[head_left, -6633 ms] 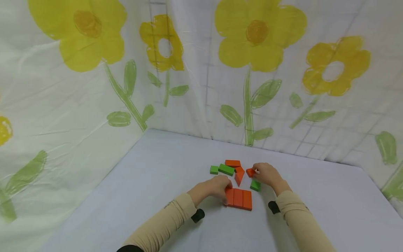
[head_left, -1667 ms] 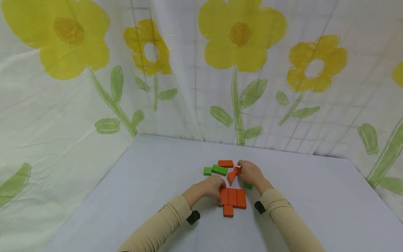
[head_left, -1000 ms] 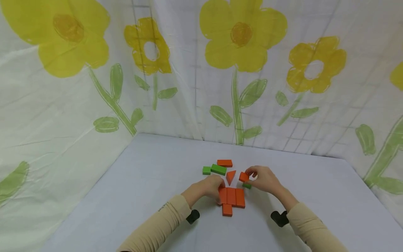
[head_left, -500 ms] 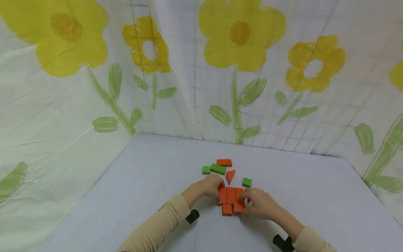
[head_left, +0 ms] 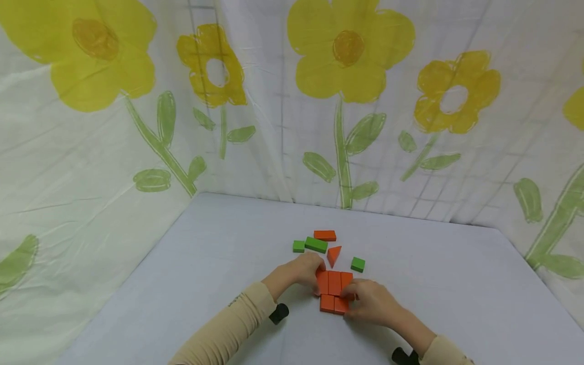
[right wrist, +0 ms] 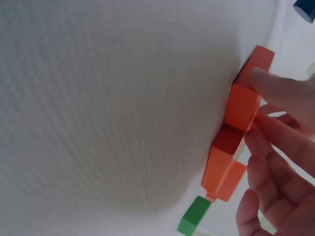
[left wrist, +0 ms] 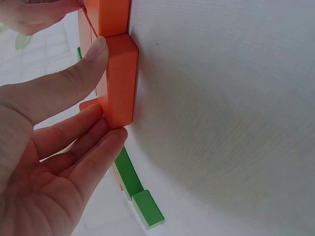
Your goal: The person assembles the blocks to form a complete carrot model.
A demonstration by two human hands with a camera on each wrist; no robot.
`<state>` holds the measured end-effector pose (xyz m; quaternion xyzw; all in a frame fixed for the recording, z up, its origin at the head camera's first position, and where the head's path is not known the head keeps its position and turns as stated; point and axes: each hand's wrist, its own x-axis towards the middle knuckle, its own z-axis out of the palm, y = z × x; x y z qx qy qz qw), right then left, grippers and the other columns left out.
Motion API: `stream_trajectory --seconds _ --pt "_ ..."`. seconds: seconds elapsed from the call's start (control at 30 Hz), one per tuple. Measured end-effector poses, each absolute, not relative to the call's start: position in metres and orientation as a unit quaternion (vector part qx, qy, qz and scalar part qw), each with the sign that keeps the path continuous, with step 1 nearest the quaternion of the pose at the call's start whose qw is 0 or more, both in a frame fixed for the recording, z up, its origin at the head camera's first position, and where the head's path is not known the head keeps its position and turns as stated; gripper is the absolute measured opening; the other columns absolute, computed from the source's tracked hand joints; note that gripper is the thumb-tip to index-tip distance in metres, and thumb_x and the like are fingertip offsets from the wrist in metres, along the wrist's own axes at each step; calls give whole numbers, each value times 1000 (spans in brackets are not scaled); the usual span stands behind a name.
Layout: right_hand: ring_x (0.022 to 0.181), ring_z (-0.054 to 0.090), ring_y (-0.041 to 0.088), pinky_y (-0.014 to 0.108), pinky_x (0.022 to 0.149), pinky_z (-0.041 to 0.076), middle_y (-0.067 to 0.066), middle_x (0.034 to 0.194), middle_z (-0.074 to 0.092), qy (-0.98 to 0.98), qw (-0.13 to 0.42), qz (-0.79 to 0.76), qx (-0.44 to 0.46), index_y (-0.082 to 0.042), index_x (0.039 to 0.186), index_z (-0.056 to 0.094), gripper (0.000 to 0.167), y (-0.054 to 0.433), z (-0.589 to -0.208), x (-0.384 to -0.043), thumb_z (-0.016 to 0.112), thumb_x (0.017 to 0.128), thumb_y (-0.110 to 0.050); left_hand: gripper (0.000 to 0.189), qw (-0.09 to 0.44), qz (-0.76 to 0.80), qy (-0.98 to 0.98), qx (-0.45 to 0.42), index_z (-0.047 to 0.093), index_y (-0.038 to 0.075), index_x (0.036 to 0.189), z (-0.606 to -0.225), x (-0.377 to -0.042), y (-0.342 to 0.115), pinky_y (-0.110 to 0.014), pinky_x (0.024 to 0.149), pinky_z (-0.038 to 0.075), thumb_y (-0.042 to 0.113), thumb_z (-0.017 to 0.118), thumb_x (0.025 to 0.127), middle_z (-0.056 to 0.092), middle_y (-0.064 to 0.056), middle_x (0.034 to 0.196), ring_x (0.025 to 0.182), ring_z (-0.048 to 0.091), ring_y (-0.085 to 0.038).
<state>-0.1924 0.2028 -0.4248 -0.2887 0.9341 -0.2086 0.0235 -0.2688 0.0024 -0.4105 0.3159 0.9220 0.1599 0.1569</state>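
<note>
Three long orange blocks (head_left: 334, 283) lie side by side on the table, with two small orange blocks (head_left: 327, 303) in a row against their front ends. My left hand (head_left: 304, 270) pinches the leftmost long orange block (left wrist: 120, 81) by its ends, thumb in front, fingers behind. At the front right corner, my right hand (head_left: 371, 302) holds the right small orange block (right wrist: 242, 105) between thumb and fingers, up against the other small one. The right hand's fingers partly hide the rightmost long block in the head view.
Behind the group lie an orange triangular block (head_left: 334, 255), an orange block (head_left: 325, 235), a long green block (head_left: 316, 245) and a small green block (head_left: 298, 246). Another green block (head_left: 358, 264) sits to the right. A flowered curtain (head_left: 274, 111) hangs beyond the white table (head_left: 237, 228).
My right hand has placed one small orange block in front of the group, fetched a second, brought it forward and slid it left against the first. The left hand keeps its hold.
</note>
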Motion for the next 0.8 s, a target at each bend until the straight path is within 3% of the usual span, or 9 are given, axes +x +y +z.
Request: stream_trajectory --seconds 0.8 --pt "70 49 3 24 61 46 -7 80 65 933 -17 -189 -307 -9 90 74 24 198 -426 -193 86 71 -18 42 159 168 920 316 68 3 108 -410 -270 2 -24 84 43 15 87 72 60 1 96 88 48 -11"
